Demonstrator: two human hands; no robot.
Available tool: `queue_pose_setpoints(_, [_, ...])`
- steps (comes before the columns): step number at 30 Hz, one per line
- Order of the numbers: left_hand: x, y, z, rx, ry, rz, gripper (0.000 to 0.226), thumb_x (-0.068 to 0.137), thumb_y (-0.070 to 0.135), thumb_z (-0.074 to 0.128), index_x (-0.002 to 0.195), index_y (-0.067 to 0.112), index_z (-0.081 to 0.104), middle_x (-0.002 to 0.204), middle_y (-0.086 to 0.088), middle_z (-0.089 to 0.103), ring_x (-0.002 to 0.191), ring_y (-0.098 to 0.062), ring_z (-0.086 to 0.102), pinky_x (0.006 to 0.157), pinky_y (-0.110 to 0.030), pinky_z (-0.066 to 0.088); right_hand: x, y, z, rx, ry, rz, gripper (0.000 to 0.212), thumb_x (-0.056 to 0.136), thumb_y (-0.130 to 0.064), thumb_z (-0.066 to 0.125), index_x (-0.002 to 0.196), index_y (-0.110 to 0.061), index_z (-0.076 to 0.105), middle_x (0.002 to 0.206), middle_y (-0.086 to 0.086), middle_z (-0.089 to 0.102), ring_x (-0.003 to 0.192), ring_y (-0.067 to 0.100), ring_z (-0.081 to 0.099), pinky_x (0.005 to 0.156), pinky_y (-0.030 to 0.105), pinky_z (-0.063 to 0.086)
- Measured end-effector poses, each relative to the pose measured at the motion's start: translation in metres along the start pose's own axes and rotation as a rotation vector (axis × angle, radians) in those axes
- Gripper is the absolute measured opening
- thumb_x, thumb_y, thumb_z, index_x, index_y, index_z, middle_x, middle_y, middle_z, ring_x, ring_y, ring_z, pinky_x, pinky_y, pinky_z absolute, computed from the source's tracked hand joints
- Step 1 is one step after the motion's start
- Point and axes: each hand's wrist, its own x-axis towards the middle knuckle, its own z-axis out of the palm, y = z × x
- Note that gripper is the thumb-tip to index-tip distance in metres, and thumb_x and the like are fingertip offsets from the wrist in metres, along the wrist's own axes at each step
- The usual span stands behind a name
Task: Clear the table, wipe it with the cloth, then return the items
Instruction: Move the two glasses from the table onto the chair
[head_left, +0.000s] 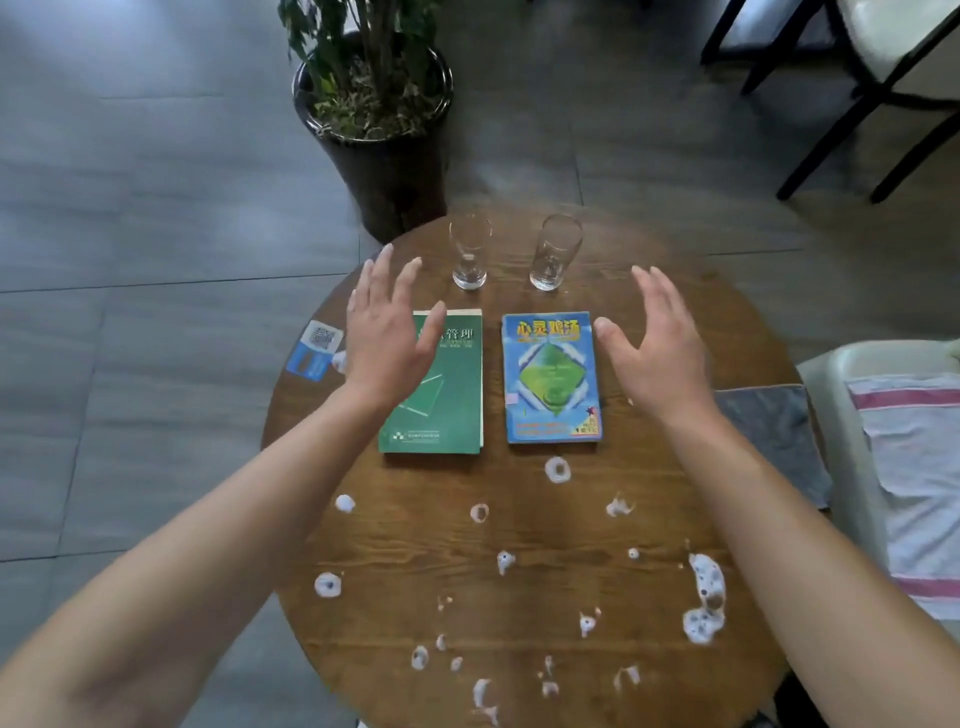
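Hovering above a round wooden table, both hands are seen empty with fingers spread apart. The left hand is held at centre left of the frame, partly over the upper corner of a green book; contact with the cover cannot be told. The right hand is held at centre right, just beside a blue book, apart from it. The two books are laid flat side by side at mid-frame. Two clear glasses are stood upright above them: the left glass over the green book, the right glass over the blue one. White foam blobs are scattered across the lower half of the tabletop. A grey cloth is draped at the table's right edge, beside a pale seat with a white towel with pink stripes. A blue QR card is seen at the left rim. A potted plant is placed on the floor at top centre, dark chair legs at upper right.
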Motion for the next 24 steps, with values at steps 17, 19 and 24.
queue_pose_setpoints(17, [0.093,-0.060,0.094,-0.021,-0.088,0.003,0.076,0.099,0.062,0.049,0.159,0.017,0.033,0.171,-0.012,0.017,0.158,-0.035,0.016,0.129,-0.045,0.014,0.112,0.019,0.115,0.124,0.033,0.121,0.088,0.093,-0.043,0.071,0.162,-0.012,0.026,0.167,0.011,0.030,0.155,0.024,0.024,0.125,0.033,0.018])
queue_pose_setpoints(19, [0.103,-0.060,0.102,-0.048,-0.091,0.005,0.078,0.098,0.062,0.051,0.159,0.017,0.034,0.171,-0.012,0.018,0.157,-0.033,0.018,0.129,-0.046,0.017,0.121,0.022,0.124,0.138,0.030,0.127,0.090,0.091,-0.044,0.073,0.161,-0.011,0.027,0.166,0.011,0.031,0.155,0.025,0.026,0.125,0.034,0.019])
queue_pose_setpoints(24, [0.118,-0.050,0.106,-0.112,-0.091,0.014,0.087,0.090,0.070,0.057,0.159,0.020,0.036,0.170,-0.010,0.021,0.156,-0.029,0.024,0.127,-0.043,0.022,0.140,0.018,0.132,0.190,0.040,0.149,0.093,0.088,-0.045,0.075,0.162,-0.018,0.025,0.167,0.006,0.031,0.154,0.021,0.028,0.124,0.031,0.021])
